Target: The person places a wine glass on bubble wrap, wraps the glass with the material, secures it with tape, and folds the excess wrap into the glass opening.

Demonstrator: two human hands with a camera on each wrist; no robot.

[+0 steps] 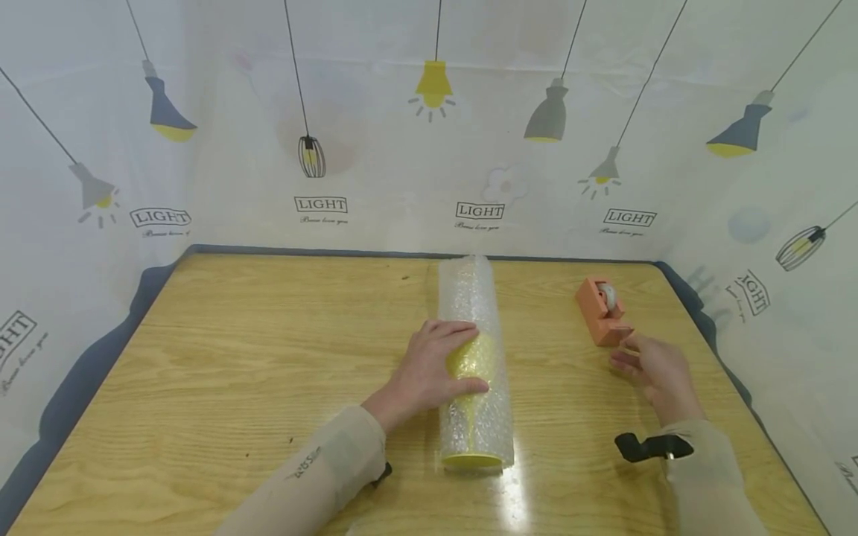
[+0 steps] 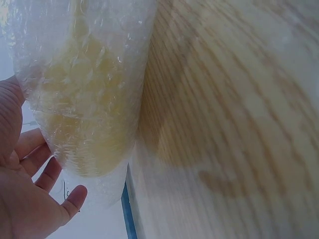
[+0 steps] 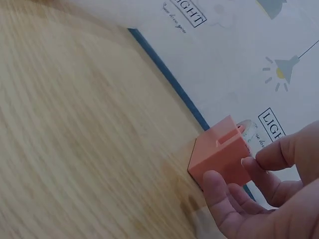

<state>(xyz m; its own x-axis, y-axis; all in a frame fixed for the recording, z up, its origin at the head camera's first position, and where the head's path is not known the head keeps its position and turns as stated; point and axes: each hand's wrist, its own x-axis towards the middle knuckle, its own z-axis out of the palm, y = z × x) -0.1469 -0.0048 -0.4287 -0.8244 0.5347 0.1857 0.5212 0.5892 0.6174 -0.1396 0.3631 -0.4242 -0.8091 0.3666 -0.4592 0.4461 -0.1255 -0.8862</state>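
A yellow goblet [image 1: 474, 359] lies on its side inside a roll of clear bubble wrap [image 1: 465, 290], its round foot facing me. Over the roll rests my left hand [image 1: 425, 365], fingers and thumb spread on the wrap around the goblet's bowl. The left wrist view shows these fingers loosely extended along the wrap [image 2: 134, 64]. To the right, my right hand [image 1: 663, 376] is at the front end of a coral tape dispenser [image 1: 593, 313]. Its thumb and index finger pinch at the tape's end there, while the other fingers curl loosely. A tape roll [image 1: 606, 296] sits in the dispenser.
The wooden table [image 1: 268, 327] carries the roll and the dispenser. Behind and at both sides hangs a white curtain [image 1: 389, 156] printed with lamps, with a dark blue border along the table edges. A black wrist strap mount [image 1: 653, 447] sticks out from the right sleeve.
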